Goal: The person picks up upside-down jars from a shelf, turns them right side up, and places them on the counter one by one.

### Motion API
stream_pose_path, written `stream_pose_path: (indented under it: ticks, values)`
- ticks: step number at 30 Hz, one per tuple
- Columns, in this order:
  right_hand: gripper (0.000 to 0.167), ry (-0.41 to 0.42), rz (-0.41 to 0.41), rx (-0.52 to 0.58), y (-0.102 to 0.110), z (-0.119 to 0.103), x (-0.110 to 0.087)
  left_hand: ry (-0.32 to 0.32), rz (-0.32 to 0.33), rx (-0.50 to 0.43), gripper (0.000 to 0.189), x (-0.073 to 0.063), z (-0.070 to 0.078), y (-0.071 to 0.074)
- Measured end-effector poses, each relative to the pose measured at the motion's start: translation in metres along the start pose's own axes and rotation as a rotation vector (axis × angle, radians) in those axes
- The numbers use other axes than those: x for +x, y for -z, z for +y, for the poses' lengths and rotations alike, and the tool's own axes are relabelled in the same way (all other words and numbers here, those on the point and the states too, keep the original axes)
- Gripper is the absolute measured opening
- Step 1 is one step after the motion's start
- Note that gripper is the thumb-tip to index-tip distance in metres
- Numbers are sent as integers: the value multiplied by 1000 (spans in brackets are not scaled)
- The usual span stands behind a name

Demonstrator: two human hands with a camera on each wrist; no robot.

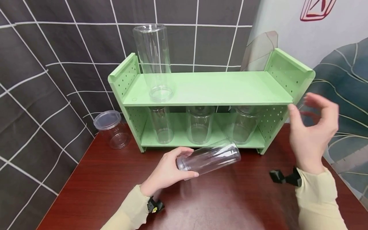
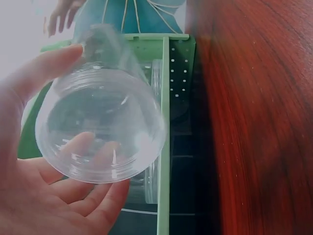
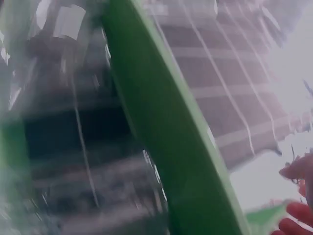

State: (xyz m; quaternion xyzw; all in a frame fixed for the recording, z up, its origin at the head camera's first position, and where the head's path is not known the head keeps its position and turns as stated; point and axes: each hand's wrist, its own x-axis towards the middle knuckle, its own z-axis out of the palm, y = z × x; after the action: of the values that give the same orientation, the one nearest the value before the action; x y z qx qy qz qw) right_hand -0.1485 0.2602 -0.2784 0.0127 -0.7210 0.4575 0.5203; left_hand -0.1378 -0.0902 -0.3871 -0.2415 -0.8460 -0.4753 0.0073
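Note:
In the head view my left hand grips a tall clear plastic jar near its ridged end, thumb on the near side and fingers on the far side. The jar lies tilted almost sideways in front of the green shelf, its other end pointing right. The left wrist view shows the jar's round end close up, fingers visible through it. My right hand is raised by the shelf's right side, fingers curved apart and holding nothing. Only some of its fingers show in the blurred right wrist view.
One tall clear jar stands on the upper shelf's left. Three more, including the middle jar, stand on the lower level. A short lidded jar is left of the shelf on the red-brown table. Dark tiled-pattern cloth hangs behind.

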Motion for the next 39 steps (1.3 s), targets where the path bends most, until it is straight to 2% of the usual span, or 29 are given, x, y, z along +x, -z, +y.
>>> stream_pose_path:
  ticks: [2, 4, 6, 8, 9, 11, 13, 18, 23, 27, 33, 36, 39]
  values:
    - [34, 117, -154, 67, -1, -7, -13, 2, -2, 22, 66, 0, 3, -1]
    - [43, 236, -406, 92, -3, -9, -27, 7, 4, 43, 66, 0, 6, -1]
    - [56, 332, -675, 44, -5, -8, -42, 4, 11, 53, 66, 1, 9, -2]
    - [73, 379, -889, -20, -8, -6, -59, -18, 17, 48, 65, 2, 12, -3]
    - [80, 385, -965, -57, -9, -6, -67, -29, 20, 40, 64, 2, 14, -3]
    - [89, 392, -1049, -120, -12, -4, -81, -52, 28, 36, 63, 2, 17, -4]
    - [91, 383, -1093, -140, -16, -3, -92, -75, 34, 31, 62, 3, 19, -5]
    - [91, 362, -1131, -152, -22, 0, -108, -97, 53, 50, 62, 2, 24, -8]
    - [83, 363, -1126, -142, -25, 4, -118, -121, 46, 25, 67, 2, 24, -10]
    - [77, 344, -1108, -126, -25, 9, -121, -130, 76, -5, 79, 2, 24, -7]
    - [87, 313, -1066, -101, -22, 19, -121, -145, 199, -15, 82, -3, 25, 13]
    - [88, 317, -1043, -104, -20, 23, -119, -161, 298, -32, 77, -5, 25, 29]
    - [81, 296, -1030, -118, -18, 26, -118, -189, 431, -56, 70, -7, 25, 47]
